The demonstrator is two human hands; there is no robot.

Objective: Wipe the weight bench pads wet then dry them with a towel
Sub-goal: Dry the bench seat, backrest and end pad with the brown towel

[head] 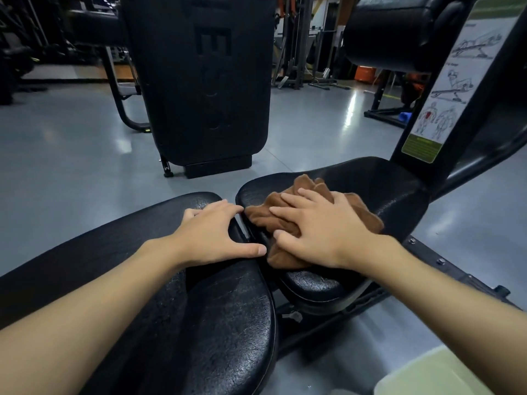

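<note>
Right hand (322, 232) is lying flat on the brown towel (262, 216), fingers spread and nearly straight, pressing rather than gripping. The towel is sitting bunched on the seat pad (385, 189) under that palm. Left hand (211, 235) is bracing open on the long back pad (222, 323), holding nothing, thumb splayed toward the gap just beside the right thumb.

Risks, as I'm judging them:
- The bunched cloth is meeting the pad only in patches, so streaks are likely.
- Its near edge is hanging at the gap and may snag or drop through.
- The bracing palm may skid if that vinyl is damp.

Towel wet or dry: cannot tell.
</note>
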